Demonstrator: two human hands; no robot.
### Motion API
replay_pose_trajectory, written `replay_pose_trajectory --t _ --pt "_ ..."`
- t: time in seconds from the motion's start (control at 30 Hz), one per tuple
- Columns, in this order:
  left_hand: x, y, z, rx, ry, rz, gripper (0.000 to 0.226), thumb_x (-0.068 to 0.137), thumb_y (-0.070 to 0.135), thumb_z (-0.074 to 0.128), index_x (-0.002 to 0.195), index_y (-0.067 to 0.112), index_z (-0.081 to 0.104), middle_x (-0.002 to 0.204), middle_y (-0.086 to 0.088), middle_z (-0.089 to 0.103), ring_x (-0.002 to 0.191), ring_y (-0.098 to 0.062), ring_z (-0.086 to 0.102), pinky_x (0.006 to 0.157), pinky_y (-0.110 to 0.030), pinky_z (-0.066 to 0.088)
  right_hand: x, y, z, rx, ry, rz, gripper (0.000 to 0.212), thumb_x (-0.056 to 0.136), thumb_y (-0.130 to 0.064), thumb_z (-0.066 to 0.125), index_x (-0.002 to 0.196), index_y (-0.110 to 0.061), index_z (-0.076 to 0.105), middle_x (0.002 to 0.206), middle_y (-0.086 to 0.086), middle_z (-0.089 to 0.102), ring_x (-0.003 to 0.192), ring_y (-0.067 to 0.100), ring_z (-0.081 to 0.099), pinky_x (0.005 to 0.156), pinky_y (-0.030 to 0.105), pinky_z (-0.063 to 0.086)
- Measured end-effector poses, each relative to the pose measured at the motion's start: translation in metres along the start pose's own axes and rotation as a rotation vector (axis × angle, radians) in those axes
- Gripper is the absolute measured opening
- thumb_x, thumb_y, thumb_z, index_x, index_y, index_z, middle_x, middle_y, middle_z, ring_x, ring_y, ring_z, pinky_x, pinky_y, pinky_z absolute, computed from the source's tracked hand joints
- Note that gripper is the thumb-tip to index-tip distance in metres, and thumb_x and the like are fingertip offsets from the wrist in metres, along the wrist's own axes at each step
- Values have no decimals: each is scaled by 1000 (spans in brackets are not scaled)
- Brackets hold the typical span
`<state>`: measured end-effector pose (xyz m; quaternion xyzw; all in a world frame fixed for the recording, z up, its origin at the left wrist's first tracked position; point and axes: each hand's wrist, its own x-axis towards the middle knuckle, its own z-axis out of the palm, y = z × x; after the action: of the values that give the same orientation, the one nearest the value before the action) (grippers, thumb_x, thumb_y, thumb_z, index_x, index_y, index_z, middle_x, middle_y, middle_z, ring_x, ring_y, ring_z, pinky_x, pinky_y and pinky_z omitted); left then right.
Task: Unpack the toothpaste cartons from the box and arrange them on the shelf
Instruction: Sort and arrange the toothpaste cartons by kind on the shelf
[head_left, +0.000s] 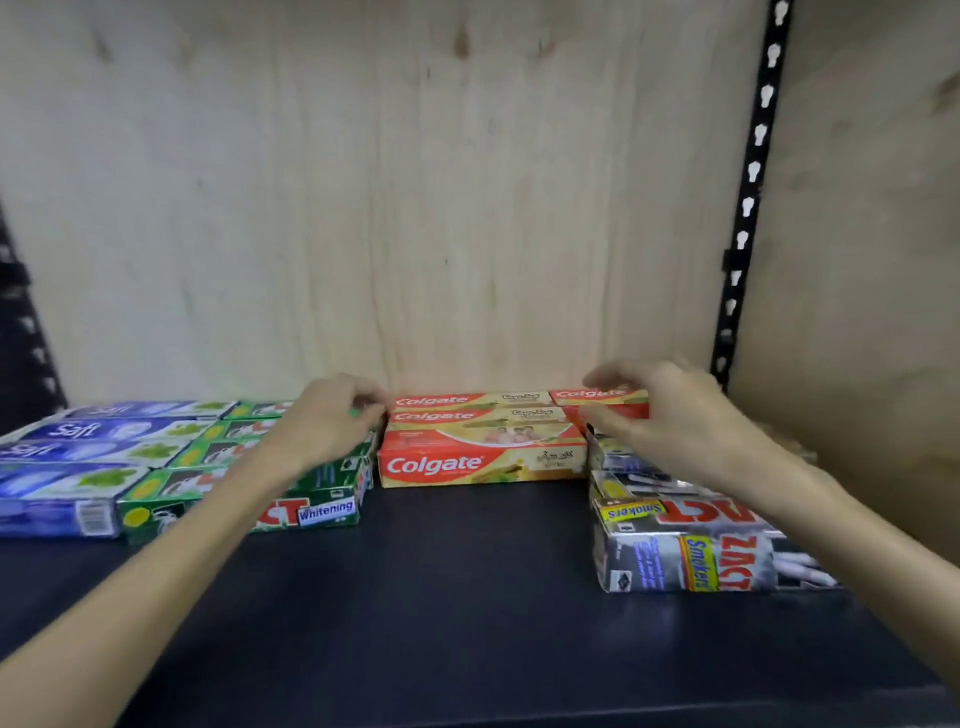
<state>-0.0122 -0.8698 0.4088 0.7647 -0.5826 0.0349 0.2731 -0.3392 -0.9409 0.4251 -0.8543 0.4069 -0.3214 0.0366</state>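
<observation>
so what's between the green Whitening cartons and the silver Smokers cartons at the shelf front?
Head view: only bare dark shelf between the green cartons and silver cartons; Colgate cartons sit farther back.

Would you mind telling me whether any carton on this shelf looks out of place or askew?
Yes: the silver-black Zact Smokers cartons on the right lie with their lettering upside down, unlike the red Colgate cartons beside them. The rows otherwise sit fairly straight.

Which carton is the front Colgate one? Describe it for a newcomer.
On the dark shelf, find the red-and-yellow stack at the back centre, between both hands. The front Colgate carton lies nearest the viewer; it alone shows a large white logo on its front face.
</observation>
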Motion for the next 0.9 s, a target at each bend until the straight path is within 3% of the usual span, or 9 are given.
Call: replay_pose_trajectory --t 0.1,0.17,0.33,0.5,0.6,0.67,0.73,0.83,0.9 --pt "3 -3 9 9 -45 85 29 101 18 55 121 29 72 134 2 64 119 -16 58 97 -26 42 47 -2 28 -65 -202 28 39 87 -57 64 117 -33 68 120 -8 68 120 19 58 108 45 40" --pt "6 -3 10 6 -80 143 37 101 11 49 123 32 72 135 3 62 116 -14 58 94 -25 47 67 0 45 -120 -273 98 39 90 -56 61 115 -28 69 123 -3 68 120 23 58 109 45 40" --pt "9 -6 12 49 -110 203 40 101 10 46 124 30 72 134 1 63 112 -14 59 96 -29 49 80 6 74 -101 -237 191 27 94 -39 60 106 -18 71 113 4 71 105 26 62 99 39 47" --pt "12 -12 15 121 -17 178 33 101 19 48 119 29 74 147 2 54 132 -19 48 113 -39 39 71 5 80 -28 -151 165 28 95 -39 56 118 -26 66 105 -5 69 113 23 59 111 44 33" --pt "10 -12 14 56 -43 144 33 101 19 47 119 30 74 133 5 65 93 -7 67 83 -26 55 66 5 78 -23 -164 151 40 95 -48 55 131 -32 58 114 -7 70 122 20 54 106 39 23" --pt "9 -11 13 38 -66 147 36 103 20 45 128 31 69 128 6 67 76 1 63 65 -14 47 64 3 75 -2 -174 152 41 92 -54 56 128 -35 60 113 -7 70 121 20 54 109 39 27" --pt "8 -10 12 28 -131 172 41 106 23 41 141 38 56 137 7 62 95 -4 61 72 -12 45 63 3 72 1 -177 138 40 91 -56 56 125 -36 62 110 -7 69 119 19 55 111 42 30" --pt "5 -5 11 95 -252 181 43 109 30 33 147 46 45 154 11 46 132 -14 48 103 -25 36 62 2 67 3 -221 137 45 91 -59 55 131 -39 57 115 -6 67 120 20 54 112 44 31" --pt "5 -2 9 154 -246 177 43 109 31 31 147 46 46 157 11 42 140 -15 40 110 -27 27 62 2 67 -18 -245 126 48 91 -63 53 132 -40 56 120 -5 66 122 21 54 112 45 32"
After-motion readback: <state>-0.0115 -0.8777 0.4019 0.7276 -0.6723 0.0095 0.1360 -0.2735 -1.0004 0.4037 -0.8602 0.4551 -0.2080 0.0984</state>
